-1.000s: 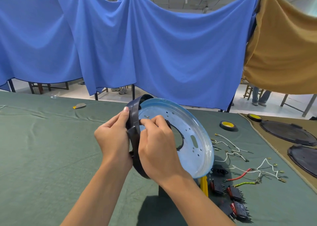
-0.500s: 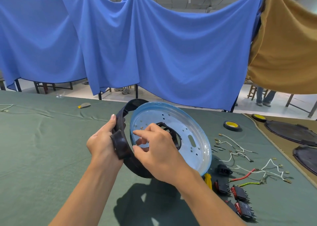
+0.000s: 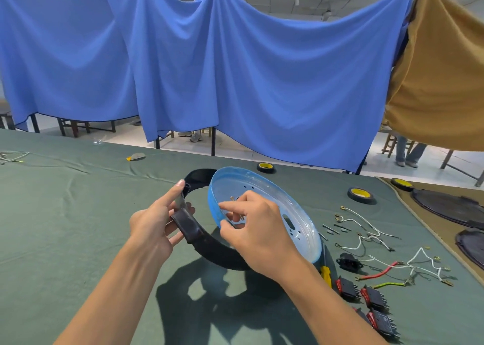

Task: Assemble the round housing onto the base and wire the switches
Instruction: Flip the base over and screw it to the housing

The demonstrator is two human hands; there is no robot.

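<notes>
Housing ring [image 3: 214, 250] swung part-way off blue base [image 3: 296, 214] vs .5 s ago, my L hand [image 3: 154, 227] gripping ring, R hand [image 3: 259, 234] pinching small pin [image 3: 241, 216] inside base, above counter [image 3: 65, 214].

Both bare forearms reach in over the near edge of the bench and converge toward its middle, hands raised above it. The left hand [image 3: 157, 221] grips the black ring [image 3: 217, 250], thumb stretched straight up along the band's outer face, fingers curled round behind it, wrist straight. The right hand [image 3: 258, 231] is just beside it, its back toward the camera and wrist slightly bent. Its fingers are bent, tips drawn close together at a small metal pin [image 3: 241, 215]; whether they actually pinch it cannot be told.
</notes>
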